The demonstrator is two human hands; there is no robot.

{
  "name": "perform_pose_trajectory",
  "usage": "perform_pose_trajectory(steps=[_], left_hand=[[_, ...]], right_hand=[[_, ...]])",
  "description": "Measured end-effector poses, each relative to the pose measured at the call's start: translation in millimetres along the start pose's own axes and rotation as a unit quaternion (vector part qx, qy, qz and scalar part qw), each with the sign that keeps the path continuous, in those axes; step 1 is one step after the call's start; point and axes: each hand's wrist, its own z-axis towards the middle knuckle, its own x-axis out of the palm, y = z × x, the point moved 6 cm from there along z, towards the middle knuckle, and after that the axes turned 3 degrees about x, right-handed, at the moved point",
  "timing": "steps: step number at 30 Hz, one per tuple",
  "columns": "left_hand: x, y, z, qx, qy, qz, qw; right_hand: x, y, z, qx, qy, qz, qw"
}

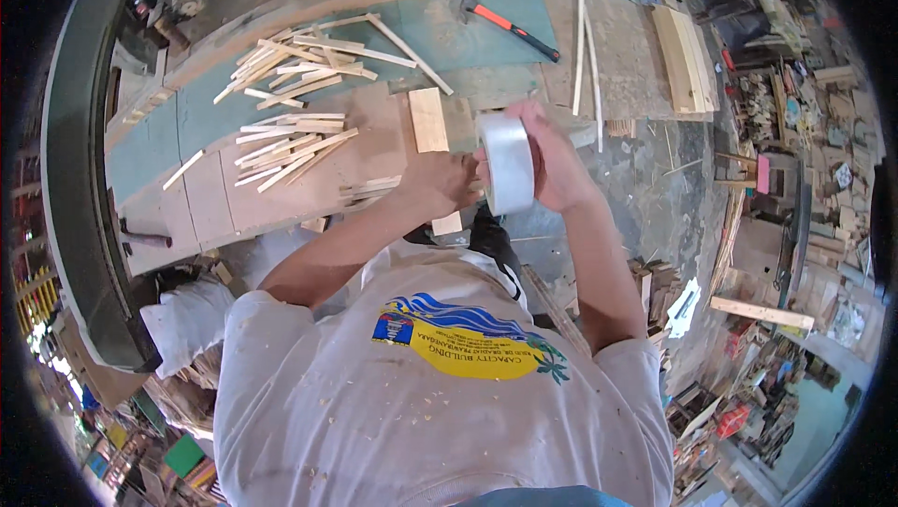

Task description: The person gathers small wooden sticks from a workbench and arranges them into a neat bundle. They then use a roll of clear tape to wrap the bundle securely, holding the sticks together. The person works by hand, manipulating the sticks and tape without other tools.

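Observation:
A wide roll of whitish adhesive tape [511,166] is held up in front of my chest, over the near edge of the workbench. My right hand [554,159] wraps round its right side, with the fingers at its top. My left hand [441,181] is closed against the roll's left side; what its fingertips pinch is hidden. Just beyond that hand shows a flat piece of pale wood [429,121]. A second bit of pale wood [447,224] appears below it; whether both are one piece I cannot tell.
Thin wooden sticks lie in an upper pile [297,63] and a lower pile [292,147] on the workbench [201,194]. At its far side rests a hammer [513,25] with an orange-black handle. Long strips [587,58] and boards [683,63] lie to the right.

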Motion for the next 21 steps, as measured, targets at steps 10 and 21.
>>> perform_pose_trajectory(steps=[10, 21], left_hand=[[113.9, 33.6, 40.8, 0.086, -0.072, 0.038, 0.993], [112.2, 48.6, 52.7, 0.039, 0.011, 0.116, 0.992]], right_hand=[[-62.3, -77.5, 42.3, 0.038, -0.025, 0.061, 0.997], [-92.1, -74.9, 71.0, 0.035, -0.125, 0.061, 0.990]])
